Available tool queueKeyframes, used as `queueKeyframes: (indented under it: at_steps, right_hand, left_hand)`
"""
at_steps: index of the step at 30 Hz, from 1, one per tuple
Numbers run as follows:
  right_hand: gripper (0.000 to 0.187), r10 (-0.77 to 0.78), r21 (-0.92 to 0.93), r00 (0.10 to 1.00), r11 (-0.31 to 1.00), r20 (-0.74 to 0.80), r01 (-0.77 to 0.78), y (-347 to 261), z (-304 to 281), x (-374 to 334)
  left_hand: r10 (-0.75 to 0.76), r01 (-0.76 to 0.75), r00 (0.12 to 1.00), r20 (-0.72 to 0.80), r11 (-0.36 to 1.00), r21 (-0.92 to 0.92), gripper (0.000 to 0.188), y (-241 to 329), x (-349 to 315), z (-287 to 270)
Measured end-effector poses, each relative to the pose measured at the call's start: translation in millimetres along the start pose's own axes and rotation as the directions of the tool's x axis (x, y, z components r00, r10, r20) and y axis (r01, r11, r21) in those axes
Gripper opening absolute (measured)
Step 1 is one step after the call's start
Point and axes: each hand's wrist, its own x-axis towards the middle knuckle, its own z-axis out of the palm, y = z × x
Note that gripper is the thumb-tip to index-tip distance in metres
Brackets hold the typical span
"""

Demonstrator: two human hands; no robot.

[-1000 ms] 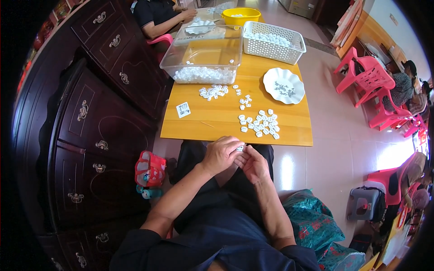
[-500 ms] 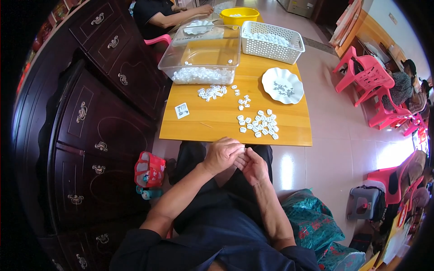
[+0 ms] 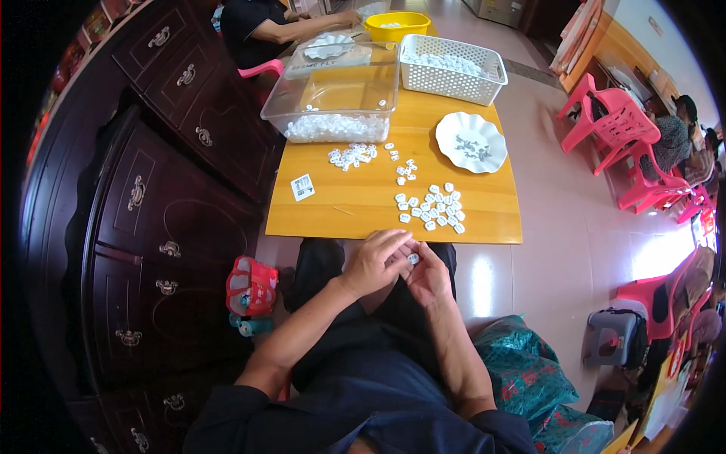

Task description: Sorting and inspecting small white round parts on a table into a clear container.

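Observation:
Just off the table's near edge, over my lap, my left hand (image 3: pixel 372 265) and my right hand (image 3: pixel 428 280) meet. A small white plastic piece (image 3: pixel 413 259) with dark spots shows between them. It rests against the fingers of my right hand, whose thumb is raised beside it. My left hand is closed, its fingers bent over and its thumb at the piece. Beyond my hands, a loose group of similar white pieces (image 3: pixel 429 212) lies on the wooden table (image 3: pixel 333 223). A scalloped white plate (image 3: pixel 491 155) behind them bears small grey parts (image 3: pixel 474 146).
A clear plastic bin (image 3: pixel 329 106) of white pieces and a perforated white basket (image 3: pixel 454 79) stand farther back, near a yellow tub (image 3: pixel 397 30). A small pile (image 3: pixel 352 156), a printed card (image 3: pixel 302 187) and a thin stick (image 3: pixel 344 211) are nearer. A co-worker's arm (image 3: pixel 302 32) reaches in beyond.
My hands have turned and parted slightly at the fingertips, so the small white piece now shows between them. The pieces on the table keep their arrangement.

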Motion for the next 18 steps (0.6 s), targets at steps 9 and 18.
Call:
queueKeyframes:
  at_steps: [9,18]
  right_hand:
    - [0.039,0.115,0.069,0.993,0.991,0.027,-0.117,0.0,-27.0,7.7]
    - [0.041,0.018,0.215,0.998,0.976,0.054,-0.029,7.1,-38.4,23.3]
  left_hand:
    - [0.010,-0.056,0.991,0.132,0.935,0.350,0.042,-34.1,28.3,1.0]
    - [0.049,-0.122,0.983,0.177,0.896,0.428,0.039,-21.9,8.6,11.6]
